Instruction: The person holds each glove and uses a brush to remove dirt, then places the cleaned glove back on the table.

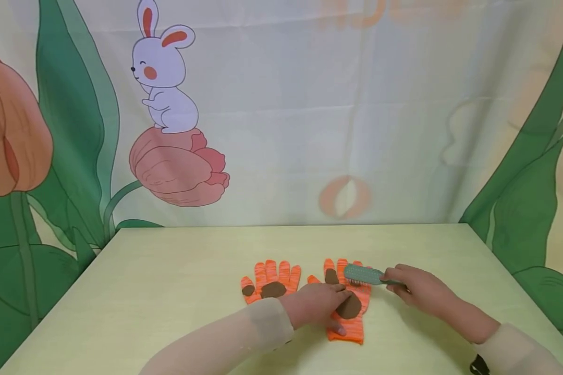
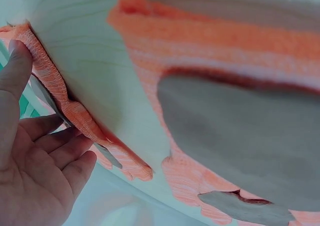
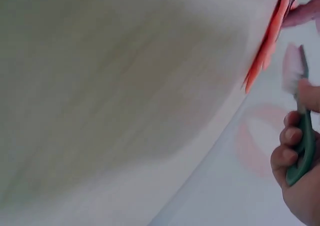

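Note:
Two orange knit gloves with brown patches lie on the table, fingers pointing away. On the right glove (image 1: 352, 329) rests my left hand (image 1: 313, 303), its thumb near the cuff and its fingers laid over the palm patch (image 1: 350, 306). The left wrist view has that hand's fingers lightly bent against the fabric, near the patch. My right hand (image 1: 424, 290) grips a green scrub brush (image 1: 363, 274) by its handle, with the bristles facing down over the right glove's fingers. Beside it lies the left glove (image 1: 284, 276), its lower part hidden behind my left arm.
The pale wood-look table (image 1: 178, 281) ends at a printed cloth backdrop (image 1: 281, 130) with a rabbit and tulips. A small black object (image 1: 479, 365) shows below my right sleeve.

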